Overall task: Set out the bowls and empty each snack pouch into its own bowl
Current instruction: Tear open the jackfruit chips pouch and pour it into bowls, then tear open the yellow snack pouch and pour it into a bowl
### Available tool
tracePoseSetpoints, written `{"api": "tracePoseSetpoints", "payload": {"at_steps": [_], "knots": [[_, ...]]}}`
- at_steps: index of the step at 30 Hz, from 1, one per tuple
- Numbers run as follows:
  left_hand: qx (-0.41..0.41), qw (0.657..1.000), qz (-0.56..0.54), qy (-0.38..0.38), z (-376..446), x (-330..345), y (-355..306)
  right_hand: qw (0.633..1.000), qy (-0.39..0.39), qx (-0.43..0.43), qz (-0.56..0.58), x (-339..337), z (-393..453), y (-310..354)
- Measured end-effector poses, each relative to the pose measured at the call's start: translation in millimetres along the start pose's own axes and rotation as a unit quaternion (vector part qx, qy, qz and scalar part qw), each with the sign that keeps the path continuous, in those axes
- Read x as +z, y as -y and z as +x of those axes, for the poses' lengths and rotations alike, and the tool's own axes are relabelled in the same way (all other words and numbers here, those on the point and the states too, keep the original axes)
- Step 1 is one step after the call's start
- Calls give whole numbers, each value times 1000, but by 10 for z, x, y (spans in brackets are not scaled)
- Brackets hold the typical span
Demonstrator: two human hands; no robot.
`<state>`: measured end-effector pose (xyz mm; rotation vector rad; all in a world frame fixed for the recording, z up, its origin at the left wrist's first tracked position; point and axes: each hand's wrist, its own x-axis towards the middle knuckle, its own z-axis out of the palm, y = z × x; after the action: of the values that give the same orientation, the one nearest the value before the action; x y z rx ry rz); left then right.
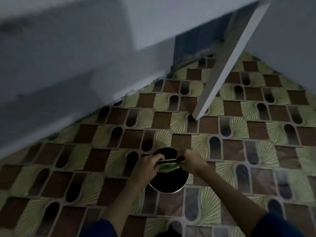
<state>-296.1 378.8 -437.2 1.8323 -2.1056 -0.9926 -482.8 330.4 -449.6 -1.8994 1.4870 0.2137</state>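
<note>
A dark round bowl (168, 183) with a shiny rim stands on the patterned floor mat (239, 151), low in the middle of the head view. Directly above it both hands hold a snack pouch (168, 164) with a green and white face. My left hand (147, 165) pinches the pouch's left end. My right hand (190, 161) pinches its right end. The pouch's top edge runs level between the two hands. The picture is dim and blurred, so the bowl's contents cannot be made out.
Grey-white walls (68, 65) meet the mat along the left and upper right. An open white door (227, 65) stands on edge beyond the bowl, with a dark blue gap behind it. The mat has brown squares and green fan shapes.
</note>
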Motion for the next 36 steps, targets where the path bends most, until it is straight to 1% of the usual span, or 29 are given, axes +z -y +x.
{"api": "tracePoseSetpoints", "payload": {"at_steps": [3,6,8,11,14,16,18,21,23,25,28,31,33,36], "knots": [[-12,1000,5,27,213,522,391,1000,2,6,-14,438,304,-216],[-30,997,46,51,345,796,623,999,28,13,-35,730,526,-333],[-51,995,66,56,341,817,653,999,21,23,-32,783,540,-287],[-79,991,79,75,211,564,496,999,13,19,-35,603,343,-62],[-88,989,62,97,-45,-42,102,997,45,9,-57,85,-73,323],[-85,988,79,105,-301,-589,-280,996,52,-17,-72,-410,-451,667],[-84,985,102,111,-622,-1160,-700,994,55,-46,-84,-959,-920,1063],[-74,981,122,130,-1155,-2034,-1308,990,37,-86,-105,-1762,-1650,1681],[-58,980,157,108,-1498,-2583,-1610,984,29,-117,-133,-2191,-2047,2110],[-56,977,195,62,-1780,-3125,-1804,974,26,-152,-164,-2555,-2280,2557],[-93,967,235,-15,-2135,-3880,-1878,963,17,-212,-167,-2973,-2384,3244],[-136,964,215,-73,-2437,-4564,-1750,950,-7,-272,-152,-3248,-2321,3934],[-165,960,201,-102,-2611,-4948,-1559,945,-6,-295,-142,-3327,-2210,4406],[-206,949,190,-143,-2801,-5432,-1094,933,-10,-329,-145,-3305,-1926,5140]]}}
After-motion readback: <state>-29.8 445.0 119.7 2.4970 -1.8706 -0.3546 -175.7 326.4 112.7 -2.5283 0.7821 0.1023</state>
